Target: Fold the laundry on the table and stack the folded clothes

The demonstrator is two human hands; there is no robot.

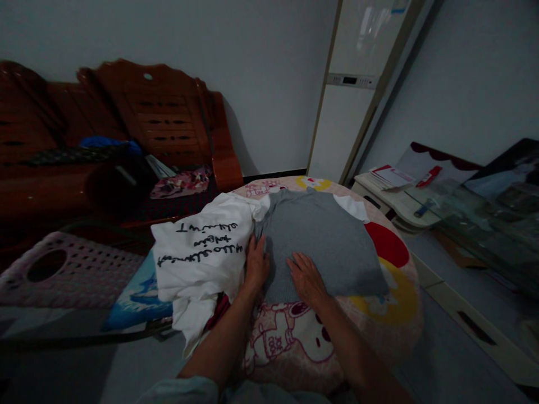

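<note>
A grey garment (324, 241) lies spread almost flat on a round surface under a pink patterned cloth (286, 356). My right hand (308, 279) rests palm down on its lower middle, fingers apart and stretched out. At the garment's left edge is my left hand (256, 264), laid on the fabric with its fingers extended, beside the white garment. That white garment (202, 255) with black handwriting-style lettering is bunched at the left and hangs over the edge. A small piece of white fabric (351, 207) shows at the grey garment's upper right.
A carved wooden bench (155, 112) holding assorted items stands at the back left. On the left is a woven pink chair (76, 269) with a blue cushion (143, 297). A tall white appliance (349, 101) stands behind; a glass-topped cabinet (475, 219) is on the right.
</note>
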